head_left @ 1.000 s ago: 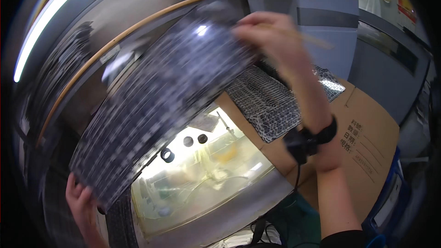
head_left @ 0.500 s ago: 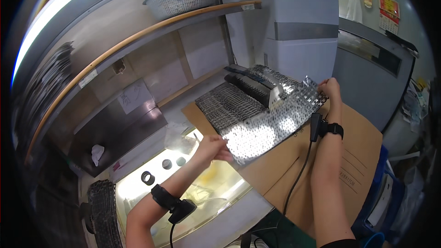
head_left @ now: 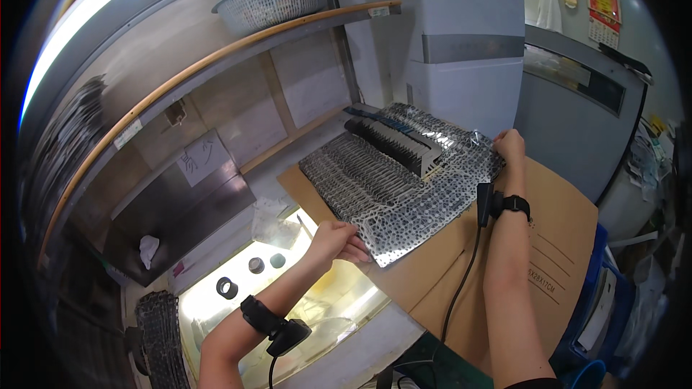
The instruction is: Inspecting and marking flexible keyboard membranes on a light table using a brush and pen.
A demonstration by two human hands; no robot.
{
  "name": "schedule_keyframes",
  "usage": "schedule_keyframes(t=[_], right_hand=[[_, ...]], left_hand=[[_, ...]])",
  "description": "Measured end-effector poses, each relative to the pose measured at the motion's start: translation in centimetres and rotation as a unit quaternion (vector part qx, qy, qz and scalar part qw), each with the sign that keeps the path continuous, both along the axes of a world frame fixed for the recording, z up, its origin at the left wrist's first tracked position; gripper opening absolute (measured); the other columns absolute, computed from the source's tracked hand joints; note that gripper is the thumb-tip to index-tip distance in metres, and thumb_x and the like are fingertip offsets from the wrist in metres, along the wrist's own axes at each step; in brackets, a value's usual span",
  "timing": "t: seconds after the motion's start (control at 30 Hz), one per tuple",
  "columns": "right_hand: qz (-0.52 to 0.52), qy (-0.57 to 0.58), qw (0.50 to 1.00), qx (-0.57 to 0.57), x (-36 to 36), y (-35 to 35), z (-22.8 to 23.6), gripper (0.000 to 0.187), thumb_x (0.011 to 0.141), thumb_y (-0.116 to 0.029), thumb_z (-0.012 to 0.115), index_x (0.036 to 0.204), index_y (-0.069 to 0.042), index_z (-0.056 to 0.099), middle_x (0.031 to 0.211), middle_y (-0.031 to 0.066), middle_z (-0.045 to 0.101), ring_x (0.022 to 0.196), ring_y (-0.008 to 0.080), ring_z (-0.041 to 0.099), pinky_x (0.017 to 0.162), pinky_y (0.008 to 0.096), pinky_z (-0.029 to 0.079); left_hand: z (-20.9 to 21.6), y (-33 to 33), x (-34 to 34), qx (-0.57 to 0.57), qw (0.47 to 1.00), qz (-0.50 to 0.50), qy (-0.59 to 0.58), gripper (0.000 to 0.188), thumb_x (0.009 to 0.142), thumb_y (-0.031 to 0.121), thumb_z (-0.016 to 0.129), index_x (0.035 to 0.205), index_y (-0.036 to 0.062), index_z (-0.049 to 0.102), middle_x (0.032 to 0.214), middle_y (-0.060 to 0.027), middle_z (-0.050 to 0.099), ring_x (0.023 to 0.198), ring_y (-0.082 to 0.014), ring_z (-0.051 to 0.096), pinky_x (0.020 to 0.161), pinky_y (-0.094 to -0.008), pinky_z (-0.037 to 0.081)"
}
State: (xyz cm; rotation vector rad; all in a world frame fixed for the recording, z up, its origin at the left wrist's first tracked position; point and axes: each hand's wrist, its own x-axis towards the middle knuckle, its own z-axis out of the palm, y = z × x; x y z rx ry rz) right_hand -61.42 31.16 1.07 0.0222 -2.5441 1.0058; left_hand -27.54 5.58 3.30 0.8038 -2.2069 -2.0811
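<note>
A thin, shiny sheet with dark dots point(head_left: 422, 217) lies along the near edge of a pile of similar sheets. My left hand point(head_left: 339, 242) is closed at the sheet's near left corner, its thumb and fingertips at the edge. At the opposite end, my right hand point(head_left: 510, 148) pinches the right corner. Beneath and behind, overlapping dark patterned sheets point(head_left: 360, 173) form a staggered pile. A dark stack with a jagged edge point(head_left: 393, 145) rests on top of that pile. Each wrist wears a black strap with a small device on a cable.
Brown cardboard point(head_left: 447, 274) lies under the pile. A lit panel point(head_left: 317, 310) to the left bears small dark rings point(head_left: 227, 287) and a crumpled clear bag point(head_left: 277, 227). Another dark bundle point(head_left: 160, 335) stands at lower left. Overhead, a shelf point(head_left: 303, 20) holds a plastic basket point(head_left: 274, 1).
The sheet has come down flatter onto the pile, and its bright glare has mostly gone. My right hand has lowered slightly with its corner; my left hand stays at the near left corner.
</note>
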Motion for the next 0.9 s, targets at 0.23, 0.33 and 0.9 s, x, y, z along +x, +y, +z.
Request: schedule_keyframes(t=[0.23,0.33,0.9], right_hand=[[-0.042,0.03,0.999,-0.013,0.9,-0.5,-1.1,0.012,0.066,-0.009,0.061,0.075,-0.006,0.068,0.081,0.0163,0.065,0.08,0.0305,0.063,0.072,0.0374,0.05],[-0.043,0.025,0.999,-0.022,1.0,-0.5,-1.3,0.012,0.068,-0.01,0.06,0.076,-0.006,0.068,0.082,0.0166,0.065,0.081,0.032,0.063,0.073,0.038,0.049],[0.053,0.075,0.995,0.041,-3.1,-1.4,-2.9,0.02,0.069,-0.014,0.058,0.081,-0.001,0.067,0.076,0.0176,0.064,0.072,0.0296,0.063,0.067,0.0383,0.048]], left_hand=[[-0.1,-0.8,-0.6,-0.021,1.0,-0.005,-0.003,0.023,0.085,0.014,0.047,0.089,-0.0086,0.052,0.07,-0.0188,0.063,0.053,-0.0237,0.064,0.042,-0.0263,0.049],[-0.3,-1.1,-0.8,-0.045,0.999,-0.009,-0.012,0.023,0.084,0.015,0.047,0.087,-0.0071,0.053,0.066,-0.0163,0.063,0.047,-0.0198,0.061,0.038,-0.0242,0.044],[1.1,-1.9,1.3,-0.348,0.935,-0.057,-0.046,0.035,0.087,0.032,0.051,0.08,0.0005,0.064,0.061,-0.0083,0.061,0.048,-0.0149,0.058,0.045,-0.0272,0.048]])
